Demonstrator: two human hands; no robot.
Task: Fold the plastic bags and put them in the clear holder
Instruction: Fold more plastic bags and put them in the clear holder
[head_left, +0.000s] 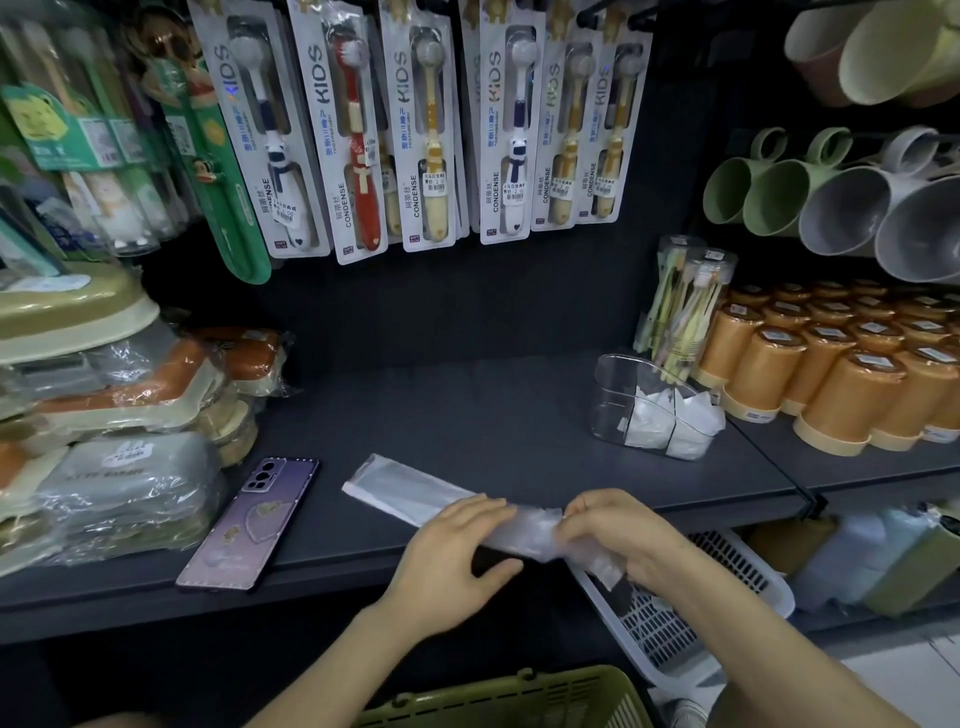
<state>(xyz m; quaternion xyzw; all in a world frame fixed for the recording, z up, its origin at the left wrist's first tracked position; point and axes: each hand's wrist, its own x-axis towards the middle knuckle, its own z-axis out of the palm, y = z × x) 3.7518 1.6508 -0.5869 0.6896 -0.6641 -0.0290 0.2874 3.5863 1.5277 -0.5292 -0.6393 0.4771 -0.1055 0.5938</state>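
A: Where is the plastic bag (400, 491)?
B: Lower centre of the frame, a long flattened strip lying slantwise on the dark shelf (467, 415).
A: And the hands?
B: The left hand (457, 540) lies palm down, fingers straight, pressing the strip, thumb spread below it. The right hand (608, 530) curls its fingers round the strip's crumpled right end.
A: The clear holder (618, 384)?
B: Right of centre, with folded white bags (654, 426) inside.
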